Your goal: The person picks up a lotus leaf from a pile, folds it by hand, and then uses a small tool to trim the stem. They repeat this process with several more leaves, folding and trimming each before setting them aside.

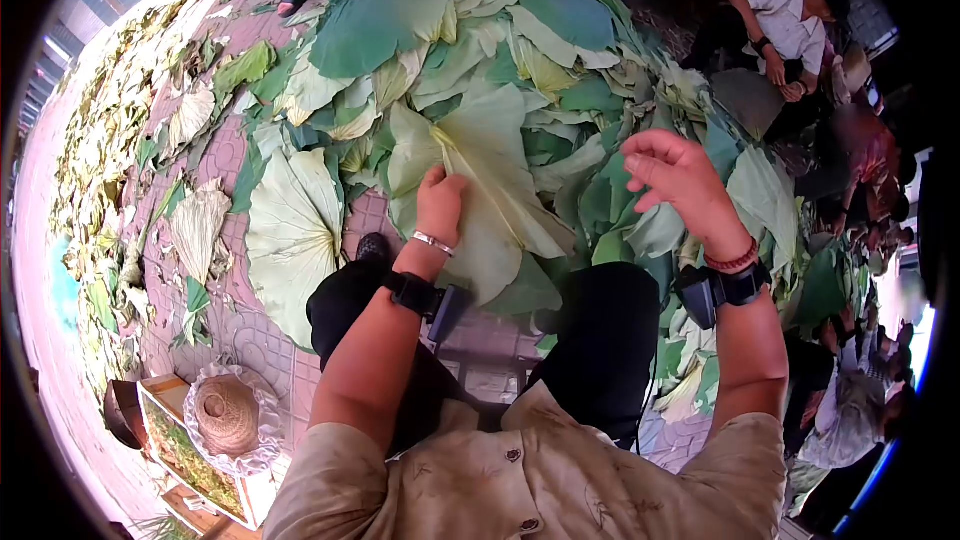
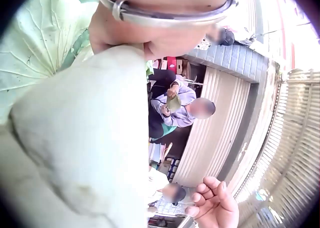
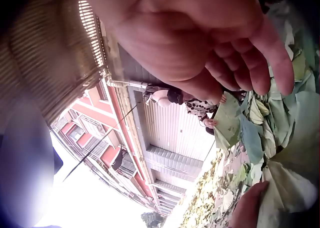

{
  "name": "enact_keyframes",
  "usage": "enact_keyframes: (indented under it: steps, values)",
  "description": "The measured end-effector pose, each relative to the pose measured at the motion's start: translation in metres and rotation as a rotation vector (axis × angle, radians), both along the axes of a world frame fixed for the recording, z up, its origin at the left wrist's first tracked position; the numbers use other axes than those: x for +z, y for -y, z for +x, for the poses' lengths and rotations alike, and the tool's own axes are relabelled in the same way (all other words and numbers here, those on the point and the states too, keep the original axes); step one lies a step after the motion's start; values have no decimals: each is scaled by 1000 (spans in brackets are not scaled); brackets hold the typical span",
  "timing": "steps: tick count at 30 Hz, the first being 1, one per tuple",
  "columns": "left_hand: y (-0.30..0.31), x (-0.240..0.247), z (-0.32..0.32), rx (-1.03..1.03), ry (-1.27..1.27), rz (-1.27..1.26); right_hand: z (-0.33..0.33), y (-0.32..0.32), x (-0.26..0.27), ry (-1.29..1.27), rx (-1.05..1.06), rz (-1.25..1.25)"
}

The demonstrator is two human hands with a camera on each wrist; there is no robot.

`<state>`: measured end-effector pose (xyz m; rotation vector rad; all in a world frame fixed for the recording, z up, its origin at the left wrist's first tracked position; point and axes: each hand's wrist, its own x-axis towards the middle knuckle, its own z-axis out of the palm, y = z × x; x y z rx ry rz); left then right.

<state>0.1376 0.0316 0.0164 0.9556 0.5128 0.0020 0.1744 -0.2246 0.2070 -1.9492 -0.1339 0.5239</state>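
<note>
My left hand (image 1: 438, 208) grips a large pale-green lotus leaf (image 1: 490, 155) near its folded edge, the thumb lying on top. The leaf spreads over my lap side of the leaf heap, its pale veins meeting near the upper middle. In the left wrist view its surface (image 2: 85, 128) fills much of the left half. Off to the right, my right hand (image 1: 690, 180) hangs in the air apart from the leaf, fingers loosely bent and holding nothing. The right wrist view shows that palm (image 3: 170, 43) bare.
A heap of lotus leaves (image 1: 565, 15) spreads in front of me. A flat leaf (image 1: 290, 230) lies beside my left knee, with drier leaves scattered beyond it. A straw hat (image 1: 225, 412) sits at lower left. A person in a white shirt (image 1: 785, 15) sits at right.
</note>
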Motion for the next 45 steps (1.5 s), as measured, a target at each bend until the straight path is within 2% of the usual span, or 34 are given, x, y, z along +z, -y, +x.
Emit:
enact_keyframes:
  steps: [1,3,5,8,9,14,17,18,20,21,24,25,27,31,34,36,41,45]
  values:
    - [-1,1,2,-14,-5,-44,-11,-7,-9,-25,44,38]
    - [-4,-1,6,-9,-6,-57,-26,-21,-42,23,261,-91]
    - [-8,5,6,-15,-35,-35,-33,-38,-86,374,462,-190]
    - [-10,10,5,-7,-49,-17,-34,-56,-134,552,524,-237]
    - [-9,12,4,-11,-56,-19,-39,-59,-140,465,470,-219]
    - [-12,11,5,-21,-81,-1,-38,-67,-158,448,332,-122]
    - [-13,8,5,-91,-102,73,-30,-72,-160,405,283,-149]
    - [-12,2,6,-99,-69,302,-28,-72,-161,374,269,-166]
    - [-12,-20,3,-116,9,758,-27,-72,-171,503,220,-144]
    - [-5,-20,-1,-35,-48,1104,-27,-73,-177,572,198,-134]
    - [-3,-11,-9,-270,-98,1092,-24,-78,-187,645,181,-132]
    - [-7,-20,-9,-285,-39,992,-24,-78,-187,648,182,-146]
    - [-4,-14,-20,-324,27,1198,-25,-79,-186,658,193,-177]
    - [-3,4,-32,-386,74,1474,-19,-87,-192,717,220,-189]
    - [-3,4,-38,-389,213,1430,-19,-90,-191,712,257,-223]
    - [0,7,-44,-424,219,1412,-18,-97,-196,729,320,-269]
    - [-12,3,-46,-476,179,1327,-17,-111,-201,658,287,-220]
    - [-6,4,-53,-430,117,1503,-20,-119,-195,643,327,-257]
